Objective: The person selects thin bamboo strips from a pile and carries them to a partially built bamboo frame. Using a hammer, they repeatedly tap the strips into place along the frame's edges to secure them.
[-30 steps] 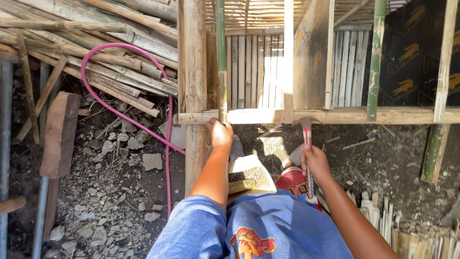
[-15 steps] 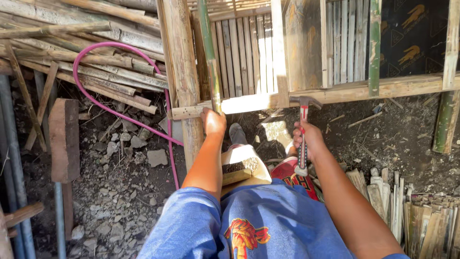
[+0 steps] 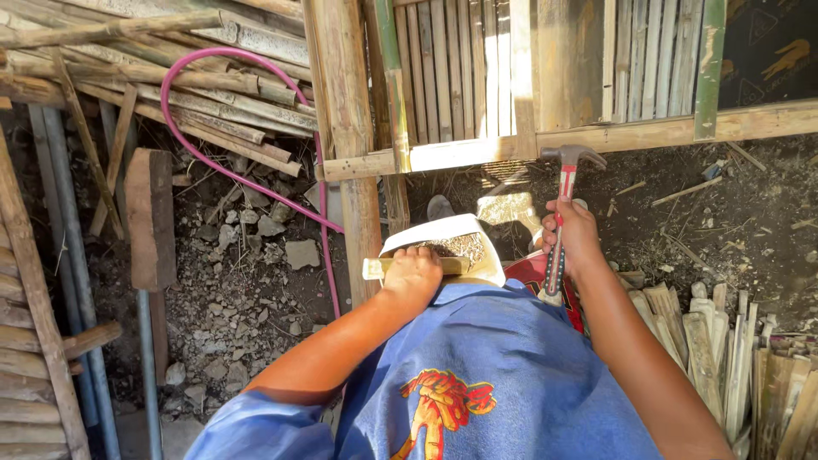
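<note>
Head view: a person's right hand (image 3: 573,234) wraps mid-handle around a head-heavy, rigid claw hammer (image 3: 562,213) just below the wooden rail (image 3: 477,153), while the left hand (image 3: 413,274) closes on a light, stiff bamboo strip (image 3: 375,268) lower down.

1. The left hand (image 3: 413,274) is resting on a bamboo strip (image 3: 375,267) that is lying across a container (image 3: 443,243) in front of the person's knees.
2. The right hand (image 3: 573,234) is sitting to the right of the container, gripping a hammer (image 3: 564,192) whose head is pointing up just below the horizontal rail (image 3: 477,153).
3. A post (image 3: 354,128) is standing left of the container, meeting the rail.
4. A hose (image 3: 247,183) is looping over the rubble left of the post.
5. Split bamboo pieces (image 3: 724,341) are lying at the far right, near the right forearm.
</note>
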